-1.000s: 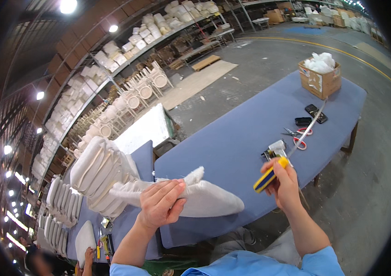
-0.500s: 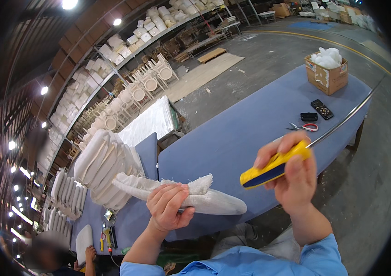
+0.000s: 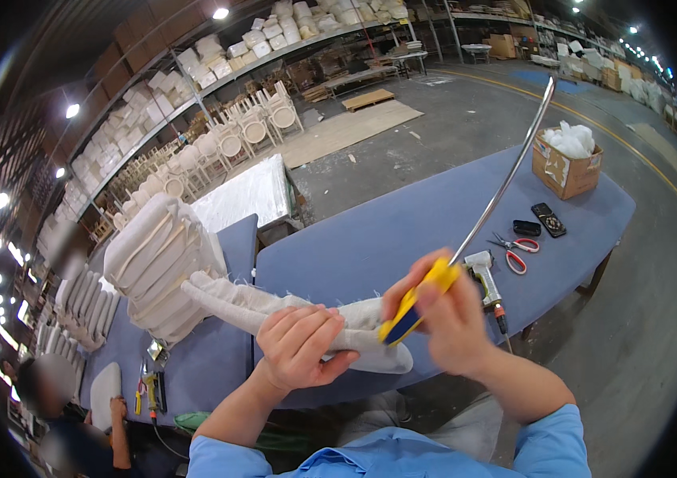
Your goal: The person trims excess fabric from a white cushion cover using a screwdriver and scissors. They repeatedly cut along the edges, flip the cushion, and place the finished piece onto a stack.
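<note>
My left hand (image 3: 302, 342) is closed round the edge of a pale fabric-covered chair cushion (image 3: 223, 301), which lies at the near edge of the blue table. In my right hand (image 3: 446, 319) is a hand tool (image 3: 506, 175) with a yellow and dark-blue handle and a long, slightly curved metal shaft. Its shaft points up and away to the right. The butt of its handle meets or overlaps the right part of the cushion; whether it presses on the cloth I cannot tell. Rough, frayed fabric edges show along the cushion's top.
A stack of cushions (image 3: 163, 259) stands to the left. On the blue table (image 3: 354, 239) are a staple gun (image 3: 482, 275) with a hose, red-handled scissors (image 3: 516, 259), a phone (image 3: 549, 220), a black case (image 3: 526, 228) and a box of white stuffing (image 3: 565, 171). Another person's hand (image 3: 118, 410) holds a cushion at lower left.
My right hand has come left to the cushion, and the tool's shaft has swung upward. The staple gun at the right has come into view. My left hand keeps its grip.
</note>
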Demonstrator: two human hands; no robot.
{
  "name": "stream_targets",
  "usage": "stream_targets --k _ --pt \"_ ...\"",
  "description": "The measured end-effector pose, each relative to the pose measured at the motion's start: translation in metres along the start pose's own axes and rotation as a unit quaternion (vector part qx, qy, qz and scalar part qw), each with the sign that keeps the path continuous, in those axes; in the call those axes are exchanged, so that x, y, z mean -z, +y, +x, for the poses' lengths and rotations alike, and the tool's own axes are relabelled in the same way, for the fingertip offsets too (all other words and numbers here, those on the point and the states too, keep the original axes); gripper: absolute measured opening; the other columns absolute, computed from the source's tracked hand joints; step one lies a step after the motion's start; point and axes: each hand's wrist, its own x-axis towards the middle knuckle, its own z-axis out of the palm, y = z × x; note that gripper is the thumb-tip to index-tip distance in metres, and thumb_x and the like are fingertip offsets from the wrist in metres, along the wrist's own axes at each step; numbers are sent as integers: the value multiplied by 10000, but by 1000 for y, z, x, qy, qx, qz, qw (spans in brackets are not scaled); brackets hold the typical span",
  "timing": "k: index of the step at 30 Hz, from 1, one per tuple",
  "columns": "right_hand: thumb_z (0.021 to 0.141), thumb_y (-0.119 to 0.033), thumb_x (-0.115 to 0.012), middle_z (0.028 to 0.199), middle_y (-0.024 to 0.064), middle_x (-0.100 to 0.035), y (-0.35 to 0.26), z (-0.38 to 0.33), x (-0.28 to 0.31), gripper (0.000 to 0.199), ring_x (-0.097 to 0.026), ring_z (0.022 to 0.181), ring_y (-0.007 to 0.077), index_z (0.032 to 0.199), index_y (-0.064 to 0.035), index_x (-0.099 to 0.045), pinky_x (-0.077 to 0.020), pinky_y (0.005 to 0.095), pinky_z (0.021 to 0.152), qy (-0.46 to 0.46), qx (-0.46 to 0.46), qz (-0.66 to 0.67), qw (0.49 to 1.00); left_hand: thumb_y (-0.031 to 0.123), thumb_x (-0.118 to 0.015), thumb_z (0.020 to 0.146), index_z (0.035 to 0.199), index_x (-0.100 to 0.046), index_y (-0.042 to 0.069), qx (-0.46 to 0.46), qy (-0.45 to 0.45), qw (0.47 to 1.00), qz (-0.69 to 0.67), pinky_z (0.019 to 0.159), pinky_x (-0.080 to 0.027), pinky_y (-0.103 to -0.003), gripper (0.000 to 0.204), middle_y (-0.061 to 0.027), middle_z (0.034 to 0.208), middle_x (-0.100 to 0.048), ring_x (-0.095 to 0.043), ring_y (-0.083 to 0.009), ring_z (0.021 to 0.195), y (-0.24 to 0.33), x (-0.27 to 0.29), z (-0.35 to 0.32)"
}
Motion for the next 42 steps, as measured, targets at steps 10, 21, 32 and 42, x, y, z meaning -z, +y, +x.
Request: stream_targets --k 10,21,32,42 --pt "1117 -418 -509 910 149 -674 -6 -16 -2 305 -638 768 175 1221 -136 -463 -484 271 568 128 -8 89 988 409 -685 991 1105 -764 59 32 13 999 10 982 -537 -451 377 -90 1042 -779 -756 -293 1007 7 24 -24" --pt "1115 -350 -536 733 72 -654 64 -124 40 221 -596 550 105 1090 -131 -526 -401 232 434 232 -343 -41 909 250 -463 1084 1215 -788 78 436 122 886 98 1303 -87 -536 390 -71 1403 -703 -392 -358 1543 -95 91 -142" --pt "962 -226 -749 807 130 -669 221 -142 87 315 -654 652 249 1124 -12 -583 -509 399 610 -2 -246 -443 862 76 -519 950 1052 -749 -30 569 448 579 -375 755 -578 -345 273 -125 948 -717 -684 -205 830 -184 62 -147" --pt "940 -333 -737 1001 188 -727 329 -62 84 429 -711 912 419 1260 -70 -623 -543 494 771 -16 -314 -577 754 108 -559 956 1018 -731 -31 629 355 618 -310 683 -564 -312 230 -105 889 -691 -663 -173 748 -237 -10 -118"
